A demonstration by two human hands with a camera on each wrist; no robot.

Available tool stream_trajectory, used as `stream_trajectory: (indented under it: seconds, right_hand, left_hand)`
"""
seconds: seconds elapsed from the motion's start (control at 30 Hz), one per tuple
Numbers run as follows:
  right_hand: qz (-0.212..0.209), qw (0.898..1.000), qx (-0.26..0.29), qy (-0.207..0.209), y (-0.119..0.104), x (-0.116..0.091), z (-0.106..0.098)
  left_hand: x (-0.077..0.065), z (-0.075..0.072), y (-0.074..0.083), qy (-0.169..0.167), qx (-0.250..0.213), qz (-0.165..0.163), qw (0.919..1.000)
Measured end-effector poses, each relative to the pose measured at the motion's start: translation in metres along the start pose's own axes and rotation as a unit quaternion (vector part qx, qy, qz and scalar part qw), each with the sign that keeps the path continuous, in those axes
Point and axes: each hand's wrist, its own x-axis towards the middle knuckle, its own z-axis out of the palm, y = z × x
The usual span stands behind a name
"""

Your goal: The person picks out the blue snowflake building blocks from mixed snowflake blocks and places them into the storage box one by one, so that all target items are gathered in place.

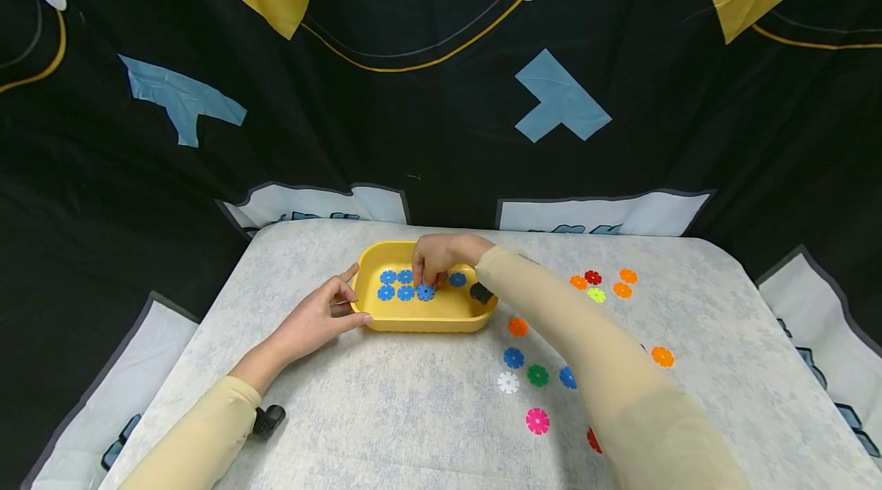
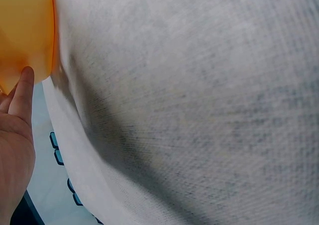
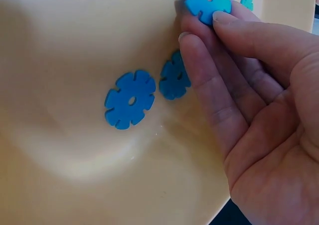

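Note:
A yellow plastic tray (image 1: 427, 325) sits toward the back of the table. My left hand (image 1: 322, 319) grips its left end, thumb at the front corner and fingers along the side; the left wrist view shows part of that hand against the tray wall (image 2: 25, 30). My right hand (image 1: 441, 254) is inside the tray, pinching a blue notched flower disc (image 3: 204, 8) between thumb and fingers. Several more blue discs (image 1: 386, 293) lie flat in rows at the tray's left. In the right wrist view, a blue disc (image 3: 130, 100) lies beside another, partly hidden by a finger.
Loose flower discs lie on the table right of the tray: orange (image 1: 518, 327), blue (image 1: 513, 357), green (image 1: 537, 376), white (image 1: 508, 383) and pink (image 1: 537, 421). Farther back are a red disc (image 1: 592, 277) and a yellow-green disc (image 1: 596, 295). My right sleeve (image 1: 592, 344) hides part of this area.

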Motion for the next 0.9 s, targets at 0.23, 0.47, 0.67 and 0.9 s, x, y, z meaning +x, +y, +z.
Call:
stream_trajectory:
  seconds: [0.23, 0.47, 0.67, 0.9]
  right_hand:
    - [-0.001, 1.0, -0.011, 0.007, -0.0007, -0.0004, -0.0025]
    - [0.001, 1.0, -0.015, 0.009, -0.0019, -0.0017, -0.004]
    - [-0.004, 1.0, -0.013, 0.01, -0.0018, -0.0035, -0.005]
    - [-0.008, 1.0, -0.007, 0.0, -0.002, -0.0095, -0.0075]
  left_hand:
    - [-0.0006, -0.0004, 0.0012, -0.002, -0.005, 0.005, 1.0]
    - [-0.0006, -0.0001, 0.0008, 0.0, 0.001, 0.002, 1.0]
    - [-0.0005, -0.0001, 0.0005, 0.002, -0.003, 0.001, 1.0]
    - [-0.0006, 0.0005, 0.0002, 0.003, 0.001, -0.002, 1.0]
